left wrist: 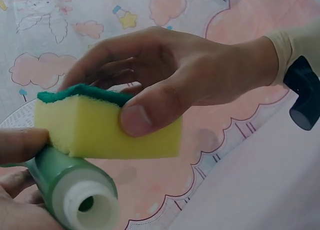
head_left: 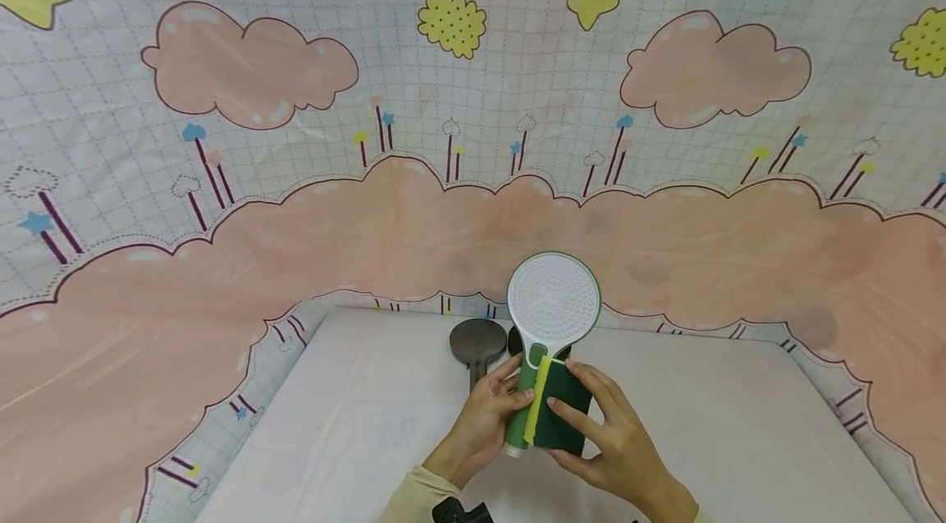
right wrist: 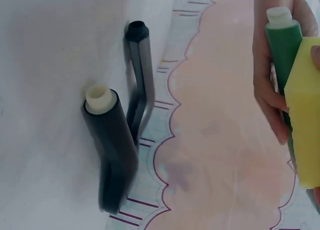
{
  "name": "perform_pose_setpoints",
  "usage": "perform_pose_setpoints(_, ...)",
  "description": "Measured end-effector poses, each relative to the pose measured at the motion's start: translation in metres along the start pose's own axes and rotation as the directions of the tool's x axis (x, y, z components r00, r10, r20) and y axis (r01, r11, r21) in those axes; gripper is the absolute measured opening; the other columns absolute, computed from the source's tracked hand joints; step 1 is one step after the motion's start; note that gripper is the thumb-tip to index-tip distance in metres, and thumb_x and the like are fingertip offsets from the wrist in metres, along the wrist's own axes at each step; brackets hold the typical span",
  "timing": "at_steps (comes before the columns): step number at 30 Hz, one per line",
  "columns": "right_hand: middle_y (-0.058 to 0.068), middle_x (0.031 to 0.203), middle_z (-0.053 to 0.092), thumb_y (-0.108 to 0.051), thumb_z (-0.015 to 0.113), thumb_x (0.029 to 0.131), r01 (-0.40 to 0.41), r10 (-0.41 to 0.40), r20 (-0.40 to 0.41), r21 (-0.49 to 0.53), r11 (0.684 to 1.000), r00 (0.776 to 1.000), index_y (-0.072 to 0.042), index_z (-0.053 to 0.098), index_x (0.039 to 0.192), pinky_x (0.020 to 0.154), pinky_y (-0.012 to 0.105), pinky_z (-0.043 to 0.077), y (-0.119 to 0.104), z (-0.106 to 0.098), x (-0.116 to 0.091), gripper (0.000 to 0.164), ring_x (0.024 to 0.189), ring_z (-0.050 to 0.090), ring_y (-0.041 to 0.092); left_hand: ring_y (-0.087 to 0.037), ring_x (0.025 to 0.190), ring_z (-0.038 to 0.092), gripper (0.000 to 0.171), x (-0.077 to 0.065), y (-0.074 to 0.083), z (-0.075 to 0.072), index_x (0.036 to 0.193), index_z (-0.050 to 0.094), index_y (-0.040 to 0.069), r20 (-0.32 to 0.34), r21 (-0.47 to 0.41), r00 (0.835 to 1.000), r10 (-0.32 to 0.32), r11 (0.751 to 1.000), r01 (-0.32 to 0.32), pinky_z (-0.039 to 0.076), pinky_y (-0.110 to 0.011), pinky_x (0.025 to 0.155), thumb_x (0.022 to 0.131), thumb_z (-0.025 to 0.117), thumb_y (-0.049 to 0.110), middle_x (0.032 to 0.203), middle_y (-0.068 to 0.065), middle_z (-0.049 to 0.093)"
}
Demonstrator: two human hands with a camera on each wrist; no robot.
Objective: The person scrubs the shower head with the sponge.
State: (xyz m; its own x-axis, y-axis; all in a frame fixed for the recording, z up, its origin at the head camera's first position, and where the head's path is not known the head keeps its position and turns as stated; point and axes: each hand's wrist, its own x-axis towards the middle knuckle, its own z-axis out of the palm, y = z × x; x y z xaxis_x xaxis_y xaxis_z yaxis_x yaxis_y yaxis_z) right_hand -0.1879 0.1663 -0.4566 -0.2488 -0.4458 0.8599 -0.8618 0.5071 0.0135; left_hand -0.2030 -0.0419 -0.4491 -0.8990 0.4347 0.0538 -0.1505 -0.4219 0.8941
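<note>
My left hand grips the green handle of a shower head, which stands upright with its round white spray face toward me. A sponge, yellow with a dark green scouring side, is held in my right hand between thumb and fingers. The sponge's yellow side touches the handle. In the left wrist view the handle's hollow white threaded end points at the camera, just below the sponge. The right wrist view shows the green handle inside the left hand, with the sponge beside it.
Behind my hands, a dark grey shower head lies on the white table. Another dark one is mostly hidden behind the held shower head. Their handles show in the right wrist view. A patterned cloth rises behind the table.
</note>
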Motion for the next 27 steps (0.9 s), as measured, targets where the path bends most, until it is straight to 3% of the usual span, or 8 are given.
perform_pose_setpoints(4, 0.029, 0.135, 0.054, -0.054, 0.063, 0.09, 0.004, -0.004, 0.009, -0.038, 0.999, 1.0, -0.016, 0.071, 0.118, 0.12, 0.024, 0.024, 0.002, -0.003, 0.004, 0.048, 0.126, 0.048, 0.036, -0.015, 0.12, 0.057, 0.073, -0.002, 0.0, -0.001, 0.156, 0.022, 0.005, -0.005, 0.023, 1.0, 0.0, 1.0, 0.001, 0.048, -0.025, 0.097, 0.093, 0.059, 0.005, 0.148, -0.021, 0.044)
perform_pose_setpoints(14, 0.024, 0.138, 0.054, -0.057, 0.057, 0.092, -0.056, 0.061, 0.04, -0.106, 0.993, 0.997, -0.02, 0.07, 0.12, 0.12, 0.02, 0.02, 0.008, -0.01, 0.012, 0.049, 0.125, 0.048, 0.036, -0.015, 0.119, 0.055, 0.069, -0.005, -0.004, -0.001, 0.155, 0.025, 0.007, -0.035, 0.088, 0.999, 0.009, 0.996, -0.006, 0.046, -0.024, 0.096, 0.095, 0.058, 0.01, 0.149, -0.021, 0.041)
perform_pose_setpoints(20, 0.022, 0.139, 0.053, -0.061, 0.053, 0.092, -0.116, 0.127, 0.061, -0.159, 0.98, 0.99, -0.021, 0.07, 0.12, 0.119, 0.017, 0.016, 0.014, -0.014, 0.015, 0.052, 0.124, 0.049, 0.037, -0.018, 0.114, 0.055, 0.066, -0.005, -0.004, -0.002, 0.155, 0.029, 0.012, -0.048, 0.079, 0.999, -0.006, 0.997, 0.01, 0.053, -0.031, 0.09, 0.096, 0.057, 0.008, 0.147, -0.02, 0.038)
perform_pose_setpoints(27, 0.023, 0.141, 0.051, -0.06, 0.055, 0.091, -0.163, 0.168, 0.036, -0.125, 0.979, 0.985, -0.018, 0.071, 0.119, 0.119, 0.017, 0.016, 0.019, -0.012, 0.015, 0.053, 0.125, 0.047, 0.039, -0.016, 0.105, 0.058, 0.062, -0.005, -0.004, -0.001, 0.154, 0.031, 0.012, -0.067, 0.081, 0.998, -0.005, 0.997, 0.01, 0.054, -0.028, 0.084, 0.098, 0.057, 0.015, 0.143, -0.018, 0.044)
